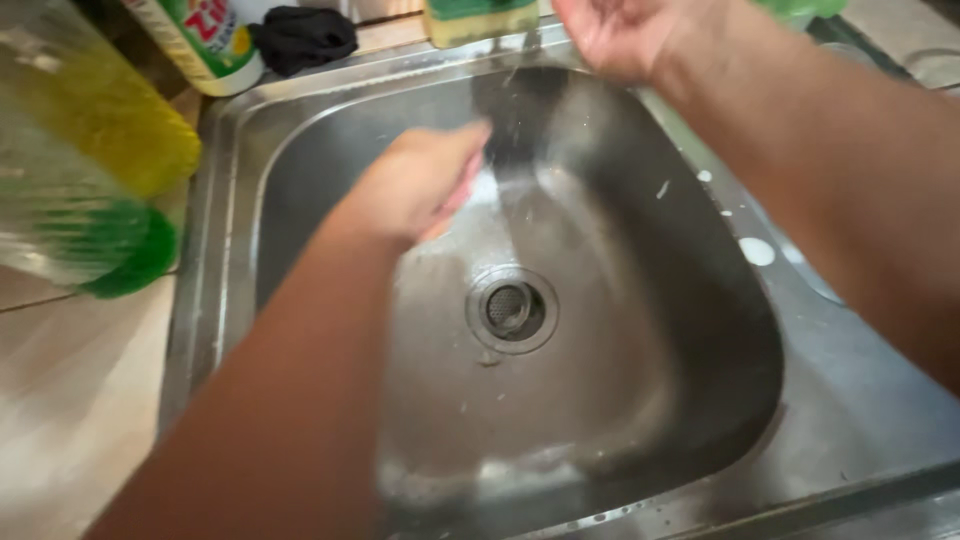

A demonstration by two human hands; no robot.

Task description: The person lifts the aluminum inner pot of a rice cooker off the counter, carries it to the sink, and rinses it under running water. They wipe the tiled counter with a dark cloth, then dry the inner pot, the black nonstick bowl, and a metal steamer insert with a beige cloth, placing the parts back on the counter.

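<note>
So the left hand (420,180) is stretched out over the stainless steel sink basin (640,400), fingers curled loosely and blurred, with what looks like a stream of running water (515,120) hitting right at the fingertips; whether anything is actually pinched in there can't be told, though a bit of pinkish colour is seen at the underside of the fingers. The right hand (620,35) is held up past the far rim, just beyond and to the right of the left hand, palm spread and nothing gripped in it as far as can be seen. The round metal drain strainer (511,309) is found just below the left hand, nearer the viewer. Off to the left of that hand, well apart, a blurry clear bottle of yellow-green liquid (90,150) is seen, and behind it a white-and-green labelled bottle (205,40) next to a crumpled black cloth (303,37) on the counter edge.
</note>
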